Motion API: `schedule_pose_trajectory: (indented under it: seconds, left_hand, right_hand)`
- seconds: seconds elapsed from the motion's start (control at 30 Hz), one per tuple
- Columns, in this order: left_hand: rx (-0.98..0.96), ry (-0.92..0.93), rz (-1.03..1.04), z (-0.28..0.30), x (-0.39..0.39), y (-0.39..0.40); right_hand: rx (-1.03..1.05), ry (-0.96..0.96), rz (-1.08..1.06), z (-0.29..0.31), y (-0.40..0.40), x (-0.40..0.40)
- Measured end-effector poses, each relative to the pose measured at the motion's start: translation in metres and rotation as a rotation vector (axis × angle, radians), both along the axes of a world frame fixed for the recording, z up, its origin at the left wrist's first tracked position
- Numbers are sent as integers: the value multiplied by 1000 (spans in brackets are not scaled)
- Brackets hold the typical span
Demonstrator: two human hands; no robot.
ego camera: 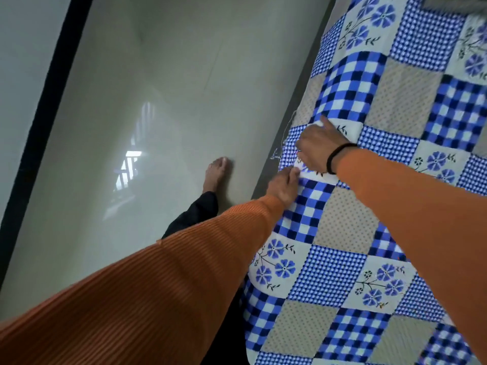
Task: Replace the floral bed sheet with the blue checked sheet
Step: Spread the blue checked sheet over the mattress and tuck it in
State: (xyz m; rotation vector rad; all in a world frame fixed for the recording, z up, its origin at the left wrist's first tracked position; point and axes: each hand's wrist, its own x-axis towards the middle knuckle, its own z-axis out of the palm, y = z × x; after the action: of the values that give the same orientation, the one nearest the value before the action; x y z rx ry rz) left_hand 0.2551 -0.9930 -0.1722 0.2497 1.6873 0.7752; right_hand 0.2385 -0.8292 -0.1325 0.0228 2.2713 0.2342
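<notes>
Two hands work at the edge of the sheet (390,233), which lies spread over the bed along the right side of the view. Its cloth looks soft and slightly napped, printed as a patchwork of squares: bold blue, navy and white checks, fine blue gingham, beige patches with small dots, and white squares carrying blue flowers on thin dark stems. A few loose threads hang from its frayed hem near the hands.

Left hand (283,187): it rests on the sheet's edge with the fingers bent and the tips pressed into a small fold of cloth, apparently pinching it. Right hand (320,143): it lies just above the left, knuckles up, fingers curled down over the edge, with one finger stretched out flat on a white square; whether the curled fingers actually grip the cloth cannot be told, since they are hidden below the hand. A thin black band (338,156) circles the right wrist. Both arms wear orange sleeves (163,280) of finely ribbed knit.

Beside the bed lies a smooth, glossy pale floor (147,88) (a window shows as a bright reflection in it), crossed at the left by a dark straight strip (46,106). One bare foot (216,173) stands flat on the floor, below a black trouser leg (195,214).
</notes>
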Motion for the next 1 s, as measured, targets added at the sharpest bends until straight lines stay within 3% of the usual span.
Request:
schedule_pose_trajectory:
  seconds: [0.1,0.2,0.3,0.37,0.43,0.5,0.6,0.7,0.73,0.8,0.87,1.0]
  left_hand:
    - [-60,-188,236,-8,15,28]
    - [-93,-242,261,-23,15,33]
    - [-71,-113,209,-26,13,46]
    - [-132,-70,239,-30,7,53]
    - [-218,-66,268,-27,0,64]
    - [-287,-94,152,-28,-10,72]
    - [-381,-81,-310,-36,-36,86]
    - [-401,135,-459,-33,-70,105]
    - [-383,231,-427,-30,-79,112]
    - [-248,361,-150,-26,-87,127]
    - [-62,275,92,-19,-87,144]
    - [14,37,197,-18,-63,159]
  right_hand:
    - [55,50,-54,-7,29,-11]
    - [77,290,-248,-13,71,-17]
    - [88,528,-641,-11,119,-25]
    - [80,574,-950,-14,140,-31]
    - [85,554,-1020,-23,147,-35]
    - [123,536,-996,-34,142,-36]
    - [175,570,-1009,-40,135,-37]
    - [166,573,-1021,-38,136,-38]
    - [152,562,-1024,-38,138,-38]
    - [124,544,-1028,-36,138,-38]
    - [113,540,-1032,-35,139,-38]
    - [99,590,-1046,-38,139,-37]
